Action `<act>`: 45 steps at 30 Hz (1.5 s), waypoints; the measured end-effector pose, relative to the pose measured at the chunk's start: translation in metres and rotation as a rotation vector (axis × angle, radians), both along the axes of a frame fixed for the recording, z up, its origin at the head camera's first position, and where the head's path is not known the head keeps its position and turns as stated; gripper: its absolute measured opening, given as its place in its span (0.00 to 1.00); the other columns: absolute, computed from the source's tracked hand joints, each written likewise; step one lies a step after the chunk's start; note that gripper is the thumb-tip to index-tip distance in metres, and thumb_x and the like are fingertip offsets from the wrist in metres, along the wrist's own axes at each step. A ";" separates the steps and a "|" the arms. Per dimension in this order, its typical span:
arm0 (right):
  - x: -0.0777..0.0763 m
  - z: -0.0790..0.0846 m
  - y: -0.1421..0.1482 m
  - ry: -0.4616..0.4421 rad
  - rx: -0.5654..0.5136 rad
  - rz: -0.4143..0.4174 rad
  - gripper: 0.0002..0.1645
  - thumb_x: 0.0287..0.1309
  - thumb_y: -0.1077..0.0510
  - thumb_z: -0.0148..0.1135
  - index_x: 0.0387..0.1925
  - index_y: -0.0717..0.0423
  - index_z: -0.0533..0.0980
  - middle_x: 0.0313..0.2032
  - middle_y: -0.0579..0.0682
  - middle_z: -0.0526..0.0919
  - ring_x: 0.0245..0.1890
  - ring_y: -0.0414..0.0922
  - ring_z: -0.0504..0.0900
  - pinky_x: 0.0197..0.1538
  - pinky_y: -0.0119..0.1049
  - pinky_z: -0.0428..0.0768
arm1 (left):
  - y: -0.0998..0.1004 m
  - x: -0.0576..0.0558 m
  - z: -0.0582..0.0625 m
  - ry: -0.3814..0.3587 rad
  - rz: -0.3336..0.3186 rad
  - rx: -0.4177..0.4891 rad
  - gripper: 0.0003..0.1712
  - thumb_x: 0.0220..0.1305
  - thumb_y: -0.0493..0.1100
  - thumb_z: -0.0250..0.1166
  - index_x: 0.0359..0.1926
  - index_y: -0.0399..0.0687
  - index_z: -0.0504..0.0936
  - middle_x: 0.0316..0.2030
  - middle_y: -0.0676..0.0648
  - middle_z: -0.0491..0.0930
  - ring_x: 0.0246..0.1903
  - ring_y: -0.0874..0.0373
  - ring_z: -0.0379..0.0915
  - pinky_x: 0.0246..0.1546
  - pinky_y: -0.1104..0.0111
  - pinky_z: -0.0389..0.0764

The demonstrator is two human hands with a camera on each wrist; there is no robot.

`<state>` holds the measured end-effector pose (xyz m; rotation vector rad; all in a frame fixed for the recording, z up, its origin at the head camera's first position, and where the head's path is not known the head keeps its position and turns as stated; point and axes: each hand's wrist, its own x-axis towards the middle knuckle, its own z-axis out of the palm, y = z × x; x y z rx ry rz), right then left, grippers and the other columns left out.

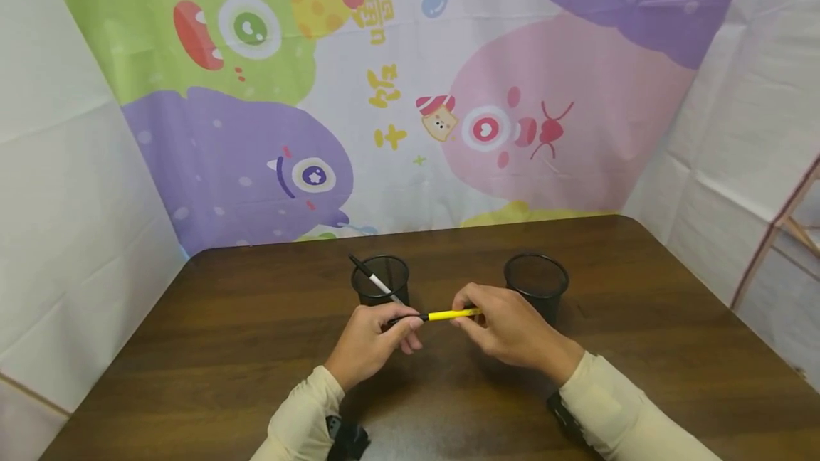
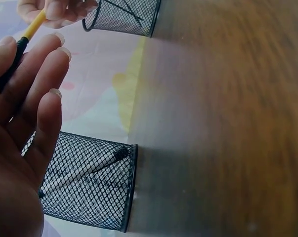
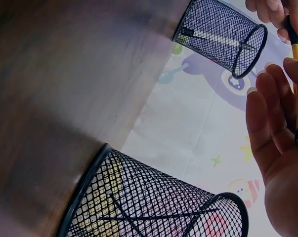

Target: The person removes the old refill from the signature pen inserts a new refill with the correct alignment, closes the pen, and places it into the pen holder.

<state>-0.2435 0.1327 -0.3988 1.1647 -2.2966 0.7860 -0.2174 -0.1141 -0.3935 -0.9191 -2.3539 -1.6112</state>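
A yellow marker pen (image 1: 440, 316) with a black cap is level between both hands, above the table in the head view. My left hand (image 1: 371, 341) pinches the black cap (image 2: 15, 61) between thumb and fingers. The yellow barrel's other end is in the pinch of my right hand (image 1: 512, 326). Just behind the left hand stands a black mesh pen holder (image 1: 374, 299), with a white pen (image 1: 378, 281) leaning inside, its black end sticking above the rim. Behind the right hand is another mesh pen holder (image 1: 546, 299); thin dark crossed lines show through its mesh in the right wrist view.
Both holders stand upright on a dark wooden table (image 1: 256, 347). A cloth printed with cartoon monsters (image 1: 410, 191) hangs at the table's back edge. White cloth sides (image 1: 64, 162) rise at left and right.
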 end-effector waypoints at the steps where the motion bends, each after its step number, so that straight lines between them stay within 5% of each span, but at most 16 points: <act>1: 0.000 0.000 0.000 -0.003 -0.001 0.005 0.14 0.56 0.62 0.74 0.36 0.49 0.74 0.30 0.37 0.77 0.24 0.33 0.72 0.27 0.27 0.74 | 0.000 0.000 0.000 0.004 0.004 -0.001 0.05 0.67 0.31 0.64 0.40 0.34 0.85 0.23 0.43 0.85 0.21 0.50 0.82 0.26 0.55 0.85; 9: 0.000 -0.003 0.001 -0.031 -0.002 0.025 0.11 0.61 0.58 0.71 0.44 0.52 0.80 0.35 0.38 0.81 0.26 0.34 0.75 0.28 0.26 0.75 | 0.000 -0.001 -0.007 0.062 0.045 -0.005 0.05 0.66 0.32 0.66 0.42 0.36 0.86 0.24 0.46 0.85 0.21 0.55 0.82 0.26 0.64 0.85; 15: -0.001 -0.003 0.001 0.031 -0.010 0.048 0.06 0.63 0.58 0.69 0.41 0.52 0.83 0.32 0.37 0.80 0.25 0.31 0.71 0.27 0.25 0.73 | 0.001 0.000 -0.004 0.094 0.041 0.005 0.05 0.65 0.31 0.66 0.41 0.36 0.86 0.23 0.45 0.84 0.21 0.55 0.82 0.25 0.64 0.85; 23: -0.001 -0.002 0.001 0.036 -0.007 0.040 0.06 0.62 0.59 0.70 0.41 0.51 0.82 0.32 0.37 0.80 0.26 0.31 0.72 0.28 0.25 0.74 | -0.004 -0.018 -0.027 0.066 0.039 -0.009 0.04 0.67 0.36 0.66 0.40 0.41 0.86 0.22 0.51 0.84 0.20 0.58 0.80 0.24 0.62 0.84; 31: -0.001 -0.003 0.000 0.040 -0.009 0.042 0.06 0.62 0.59 0.70 0.40 0.51 0.82 0.32 0.38 0.80 0.26 0.31 0.72 0.29 0.26 0.75 | -0.006 -0.020 -0.031 0.070 0.021 -0.002 0.05 0.69 0.41 0.66 0.38 0.47 0.87 0.22 0.55 0.83 0.20 0.60 0.80 0.23 0.63 0.84; 38: 0.000 -0.003 0.000 0.018 -0.003 0.033 0.07 0.62 0.59 0.70 0.41 0.51 0.82 0.33 0.37 0.81 0.26 0.30 0.72 0.29 0.26 0.75 | -0.003 -0.009 -0.016 0.043 0.033 -0.001 0.07 0.67 0.34 0.66 0.45 0.38 0.86 0.31 0.44 0.86 0.22 0.53 0.82 0.28 0.62 0.85; 45: -0.002 -0.002 0.000 0.026 0.000 0.031 0.07 0.62 0.59 0.70 0.41 0.51 0.82 0.33 0.38 0.81 0.26 0.31 0.72 0.29 0.27 0.75 | 0.000 0.003 0.000 0.126 0.003 0.063 0.16 0.60 0.27 0.70 0.49 0.34 0.83 0.39 0.39 0.86 0.21 0.52 0.81 0.26 0.65 0.85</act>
